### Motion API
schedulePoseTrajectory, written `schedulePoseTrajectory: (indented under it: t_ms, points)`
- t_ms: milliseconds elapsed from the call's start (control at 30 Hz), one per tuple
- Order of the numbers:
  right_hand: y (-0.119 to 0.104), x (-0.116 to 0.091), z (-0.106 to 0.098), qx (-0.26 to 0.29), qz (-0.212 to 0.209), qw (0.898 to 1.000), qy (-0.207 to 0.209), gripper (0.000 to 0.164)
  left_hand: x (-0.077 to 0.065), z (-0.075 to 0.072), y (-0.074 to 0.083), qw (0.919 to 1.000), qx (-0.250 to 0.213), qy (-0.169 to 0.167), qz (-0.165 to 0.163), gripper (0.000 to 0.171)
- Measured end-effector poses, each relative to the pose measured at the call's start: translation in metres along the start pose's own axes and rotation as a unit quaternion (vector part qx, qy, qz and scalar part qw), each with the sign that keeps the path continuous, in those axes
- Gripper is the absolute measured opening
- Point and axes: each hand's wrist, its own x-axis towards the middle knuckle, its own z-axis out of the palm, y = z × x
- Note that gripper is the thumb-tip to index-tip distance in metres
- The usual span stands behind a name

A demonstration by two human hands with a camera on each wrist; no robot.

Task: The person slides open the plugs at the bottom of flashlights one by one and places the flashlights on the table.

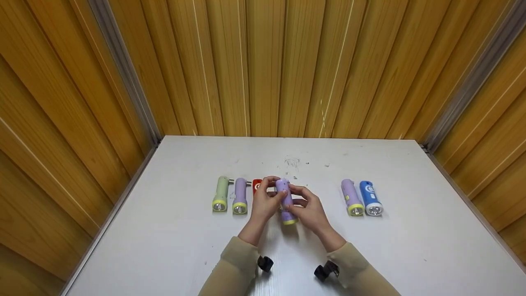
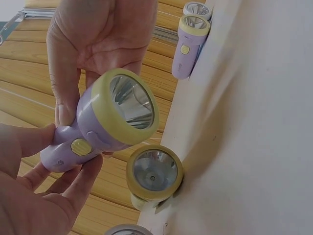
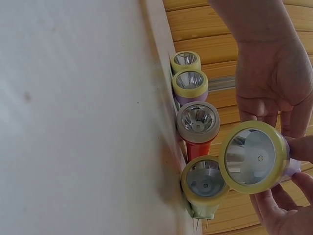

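Lavender plastic flashlight with a yellow rim (image 2: 100, 125), raised between both hands above a white tabletop (image 1: 164, 246), left hand (image 1: 266, 202) gripping its left side, right hand (image 1: 311, 209) pinching its right, red cylindrical flashlight (image 1: 256, 186) partly hidden by the left hand

On the table (image 1: 156, 238) — before the wall (image 1: 265, 74) — a flashlight row (image 1: 240, 190) lies left of a flashlight pair (image 1: 351, 195).

The left sleeve (image 1: 235, 267) and right sleeve (image 1: 363, 269) are plain khaki, a small, rounded black camera (image 1: 266, 264) jutting beside each; left hand (image 1: 265, 201) and right hand (image 1: 312, 209) are bare.
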Motion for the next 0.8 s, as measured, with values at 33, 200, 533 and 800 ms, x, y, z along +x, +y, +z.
schedulePoseTrajectory:
  t_ms: [33, 200, 533, 800]
  points:
    - [0.0001, -0.0001, -0.0001, 0.001, 0.0, 1.0, -0.001, 0.051, -0.0001, 0.0, 0.0001, 1.0, -0.001, 0.0, 0.0, 0.041]
    - [0.0004, -0.0006, -0.0001, 0.003, 0.002, 1.0, -0.004, 0.051, -0.0002, -0.0005, 0.0007, 1.0, 0.002, -0.001, 0.002, 0.04]
    - [0.0002, -0.0013, -0.0004, 0.011, 0.004, 1.0, -0.016, 0.053, -0.0003, -0.0005, 0.0017, 1.0, 0.003, 0.002, -0.003, 0.039]
    - [0.0015, -0.0012, 0.0003, 0.01, 0.002, 1.0, -0.013, 0.053, -0.0015, 0.0005, 0.004, 0.9999, -0.001, 0.01, 0.007, 0.039]
